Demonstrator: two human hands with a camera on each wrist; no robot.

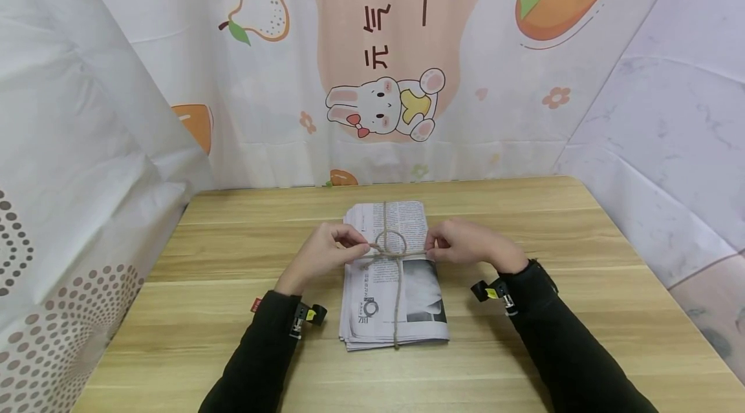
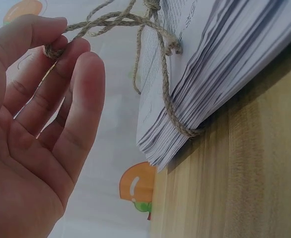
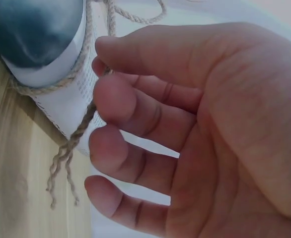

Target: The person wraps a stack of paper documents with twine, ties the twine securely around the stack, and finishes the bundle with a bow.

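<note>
A stack of folded newspapers [image 1: 384, 329] lies on the table, bound with brown twine [image 1: 398, 303] that runs lengthwise and across it. The twine crosses at a knot near the middle, where a round loop lies on the top sheet. On the left side of the knot, my left hand [image 1: 323, 251] pinches a bight of twine [image 2: 115, 22] between thumb and fingertips. Opposite it, my right hand [image 1: 474, 245] pinches another length between thumb and index finger. A frayed twine end [image 3: 76, 136] hangs below those fingers in the right wrist view.
The wooden table [image 1: 233, 251] extends around the stack on all sides. Behind it hangs a white curtain [image 1: 262, 109] printed with fruit and a rabbit. White sheeting [image 1: 81, 141] drapes at the left, and a marbled sheet [image 1: 669, 161] hangs at the right.
</note>
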